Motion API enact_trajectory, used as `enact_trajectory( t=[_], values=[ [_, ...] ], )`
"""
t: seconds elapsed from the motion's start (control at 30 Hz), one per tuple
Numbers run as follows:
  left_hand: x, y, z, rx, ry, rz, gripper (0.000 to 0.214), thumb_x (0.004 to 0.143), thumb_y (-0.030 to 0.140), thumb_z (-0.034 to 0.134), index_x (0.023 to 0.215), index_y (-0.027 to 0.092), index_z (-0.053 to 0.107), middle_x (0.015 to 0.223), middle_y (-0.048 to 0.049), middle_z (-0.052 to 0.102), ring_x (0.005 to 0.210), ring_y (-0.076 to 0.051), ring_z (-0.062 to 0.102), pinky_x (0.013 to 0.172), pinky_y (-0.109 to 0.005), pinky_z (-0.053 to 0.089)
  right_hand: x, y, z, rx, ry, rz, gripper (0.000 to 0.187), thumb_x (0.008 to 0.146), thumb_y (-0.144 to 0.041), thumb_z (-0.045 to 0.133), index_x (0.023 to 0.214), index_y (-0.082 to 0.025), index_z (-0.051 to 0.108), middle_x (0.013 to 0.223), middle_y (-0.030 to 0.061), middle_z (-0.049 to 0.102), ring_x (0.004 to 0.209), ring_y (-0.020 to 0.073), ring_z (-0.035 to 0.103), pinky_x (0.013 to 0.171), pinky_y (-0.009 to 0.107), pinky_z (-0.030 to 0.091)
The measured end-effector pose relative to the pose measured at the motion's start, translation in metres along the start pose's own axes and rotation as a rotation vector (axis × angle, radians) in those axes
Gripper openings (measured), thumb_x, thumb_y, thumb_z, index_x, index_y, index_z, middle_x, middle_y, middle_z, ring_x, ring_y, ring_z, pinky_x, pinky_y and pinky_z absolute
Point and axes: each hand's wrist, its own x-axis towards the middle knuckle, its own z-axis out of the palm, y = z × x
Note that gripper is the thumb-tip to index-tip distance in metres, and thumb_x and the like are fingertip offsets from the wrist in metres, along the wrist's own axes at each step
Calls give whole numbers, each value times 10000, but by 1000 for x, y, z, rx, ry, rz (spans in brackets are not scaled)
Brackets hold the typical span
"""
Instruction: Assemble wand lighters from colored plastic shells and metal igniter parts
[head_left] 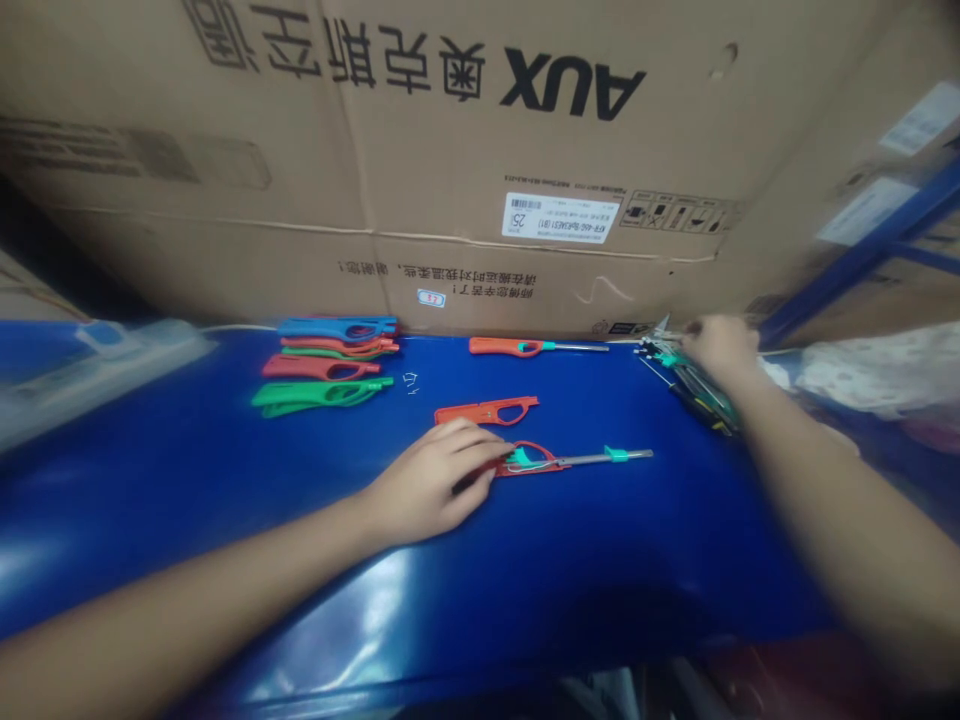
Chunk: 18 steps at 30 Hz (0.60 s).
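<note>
My left hand (pixel 442 478) is closed on the back end of an opened orange long-necked lighter (pixel 529 462), which lies on the blue table. A green trigger, a thin white wire and a metal tube with a green piece near its tip show in it. Just behind this lies a loose orange lighter casing half (pixel 487 411). At the right, my right hand (pixel 721 350) reaches over a pile of lighter tubes and tools (pixel 694 385), its fingers curled together. Motion blurs that hand, and whatever is between its fingertips I cannot make out.
An orange lighter with tube (pixel 540 346) lies at the back. Blue, red and green casings (pixel 322 393) are stacked at left, beside small white wire bits (pixel 410 380). A large cardboard box (pixel 420 180) walls off the back; a white cloth bag (pixel 877 365) lies right.
</note>
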Motion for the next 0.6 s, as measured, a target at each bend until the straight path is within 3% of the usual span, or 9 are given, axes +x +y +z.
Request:
enact_trajectory(
  t=[0.1,0.2,0.23,0.3,0.37,0.43,0.5,0.6],
  values=[
    [1,0,1,-27,102,16,338,957,165,522,1269,188,650,1151,-110,729,1067,-230,659,944,-419,545,-22,-20,-19,154,80,-18,252,879,-192,577,1023,-58,734,1155,297,664,1152,405,567,896,512,434],
    [4,4,4,-82,198,-27,301,964,194,556,1232,197,693,1122,-100,754,1051,-230,685,940,-426,556,-65,-61,-27,377,61,-138,257,931,-328,589,1092,-167,710,1063,135,735,939,252,673,807,378,520],
    [6,5,5,-112,220,-67,293,964,215,579,1229,203,702,1123,-96,760,1051,-231,696,947,-428,558,-83,-77,-29,491,9,-210,257,937,-382,589,1085,-208,705,1017,81,749,871,211,686,759,338,538],
    [10,10,5,-182,259,-183,290,941,277,646,1213,211,721,1145,-89,761,1067,-243,710,976,-436,556,-120,-109,-31,991,-168,-359,240,891,-407,656,1007,-205,708,975,68,754,846,208,688,743,345,545],
    [14,16,3,-263,296,-313,274,906,331,697,1149,218,755,1170,-78,754,1104,-263,708,1010,-445,549,-151,-133,-33,1225,-376,-483,217,862,-393,696,978,-210,711,992,55,752,892,206,684,791,358,541],
    [18,23,0,-372,337,-401,213,907,342,691,1056,224,787,1154,-56,761,1128,-266,702,1020,-431,553,-171,-148,-35,1292,-482,-503,187,841,-362,718,950,-210,708,949,41,748,848,192,678,774,350,538],
    [19,30,-3,-480,354,-435,228,906,339,691,1080,220,778,1189,-43,748,1135,-253,701,1030,-405,557,-180,-154,-34,1318,-529,-512,156,826,-327,729,927,-213,697,915,30,747,812,185,679,757,344,542],
    [16,36,-4,-579,338,-466,284,911,344,682,1140,188,746,1186,-57,750,1060,-237,729,921,-360,619,-182,-152,-27,1269,-444,-619,103,834,-275,724,913,-220,688,937,36,740,877,197,679,822,366,539]
  ],
)
